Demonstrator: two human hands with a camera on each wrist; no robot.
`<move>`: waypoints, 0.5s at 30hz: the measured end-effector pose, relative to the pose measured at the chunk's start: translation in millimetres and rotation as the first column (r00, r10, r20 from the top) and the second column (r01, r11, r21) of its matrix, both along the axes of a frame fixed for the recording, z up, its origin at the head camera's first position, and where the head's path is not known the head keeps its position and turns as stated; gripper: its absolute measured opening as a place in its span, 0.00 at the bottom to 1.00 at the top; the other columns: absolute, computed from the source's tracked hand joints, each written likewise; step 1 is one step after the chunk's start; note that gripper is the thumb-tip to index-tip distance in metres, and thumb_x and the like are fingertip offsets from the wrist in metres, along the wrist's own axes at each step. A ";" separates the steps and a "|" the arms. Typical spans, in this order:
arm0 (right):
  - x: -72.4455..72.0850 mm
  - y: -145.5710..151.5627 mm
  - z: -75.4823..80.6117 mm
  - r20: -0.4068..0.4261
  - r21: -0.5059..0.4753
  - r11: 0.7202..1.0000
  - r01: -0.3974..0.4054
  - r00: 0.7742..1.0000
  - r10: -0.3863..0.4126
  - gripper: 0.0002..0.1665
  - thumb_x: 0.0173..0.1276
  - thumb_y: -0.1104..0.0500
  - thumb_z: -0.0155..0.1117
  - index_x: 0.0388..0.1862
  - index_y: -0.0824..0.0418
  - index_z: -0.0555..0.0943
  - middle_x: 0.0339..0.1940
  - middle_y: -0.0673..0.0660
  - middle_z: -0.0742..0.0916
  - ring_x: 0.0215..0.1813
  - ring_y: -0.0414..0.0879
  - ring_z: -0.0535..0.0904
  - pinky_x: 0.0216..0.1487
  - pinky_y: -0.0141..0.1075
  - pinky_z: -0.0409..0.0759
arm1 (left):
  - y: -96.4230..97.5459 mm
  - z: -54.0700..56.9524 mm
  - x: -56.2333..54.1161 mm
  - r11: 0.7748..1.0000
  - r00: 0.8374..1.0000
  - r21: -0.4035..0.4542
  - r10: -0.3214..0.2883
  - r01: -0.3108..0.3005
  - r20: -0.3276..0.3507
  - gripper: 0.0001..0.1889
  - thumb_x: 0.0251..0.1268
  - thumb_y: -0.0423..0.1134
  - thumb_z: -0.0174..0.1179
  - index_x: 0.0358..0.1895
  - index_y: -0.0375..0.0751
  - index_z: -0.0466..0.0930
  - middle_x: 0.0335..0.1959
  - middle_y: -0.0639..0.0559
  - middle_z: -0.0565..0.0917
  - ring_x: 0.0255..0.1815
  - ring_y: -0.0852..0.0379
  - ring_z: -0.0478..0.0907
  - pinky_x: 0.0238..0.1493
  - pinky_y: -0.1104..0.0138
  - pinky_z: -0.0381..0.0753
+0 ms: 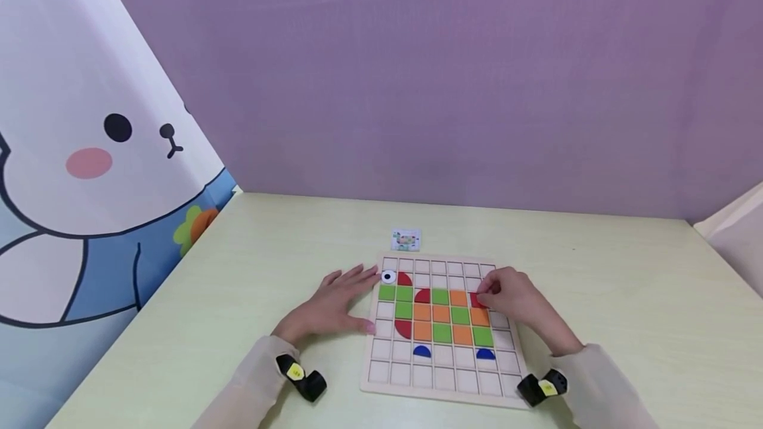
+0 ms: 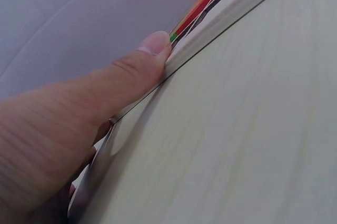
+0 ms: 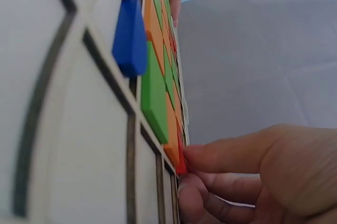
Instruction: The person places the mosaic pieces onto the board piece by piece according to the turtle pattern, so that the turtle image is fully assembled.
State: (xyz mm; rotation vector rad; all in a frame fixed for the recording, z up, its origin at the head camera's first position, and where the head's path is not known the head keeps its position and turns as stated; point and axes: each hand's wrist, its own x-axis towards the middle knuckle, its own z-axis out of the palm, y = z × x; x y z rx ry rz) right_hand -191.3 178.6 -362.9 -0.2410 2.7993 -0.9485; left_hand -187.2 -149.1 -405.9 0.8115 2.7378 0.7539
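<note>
A square wooden grid board [image 1: 447, 398] lies on the table with flat coloured pieces in its cells. Along its left edge rests my left hand [image 1: 334, 303], fingers spread and fairly straight, the thumb [image 2: 142, 60] touching the rim. My right hand [image 1: 514, 293] pinches a red tile [image 3: 181, 162] between thumb and fingertips, at the right end of the upper coloured row; its outline is partly hidden by the fingers. Orange squares [image 1: 422, 312] and green squares [image 1: 442, 333] form a block, with red quarter-circles [image 1: 403, 329] at its left. Two blue half-circles [image 1: 422, 351] sit below.
A round white eye piece [image 1: 388, 277] sits at the board's upper left. Behind the board lies a small picture card [image 1: 406, 239]. The pale table [image 1: 644, 296] meets a purple cloth [image 1: 465, 85] at the back, and a cartoon-print cloth [image 1: 89, 217] hangs at left.
</note>
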 end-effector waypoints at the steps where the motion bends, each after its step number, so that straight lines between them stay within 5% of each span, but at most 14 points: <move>1: 0.6 -0.4 0.5 0.004 0.000 1.000 -0.006 1.000 0.006 0.02 0.60 0.65 0.66 0.32 0.64 0.82 0.27 0.54 0.81 0.31 0.45 0.73 0.31 0.32 0.74 | 0.3 0.4 0.2 1.000 1.000 -0.002 0.001 -0.001 0.001 0.48 0.52 0.65 0.63 0.75 0.50 0.55 0.77 0.53 0.53 0.79 0.46 0.41 0.74 0.43 0.39; 15: 1.7 -1.5 2.1 -0.021 0.014 0.999 -0.049 0.999 0.049 0.03 0.59 0.67 0.67 0.32 0.62 0.82 0.26 0.53 0.79 0.31 0.44 0.71 0.29 0.31 0.70 | -0.1 0.6 0.7 1.000 1.000 -0.001 0.005 -0.005 0.006 0.48 0.52 0.65 0.63 0.75 0.50 0.55 0.77 0.54 0.53 0.79 0.46 0.41 0.74 0.43 0.39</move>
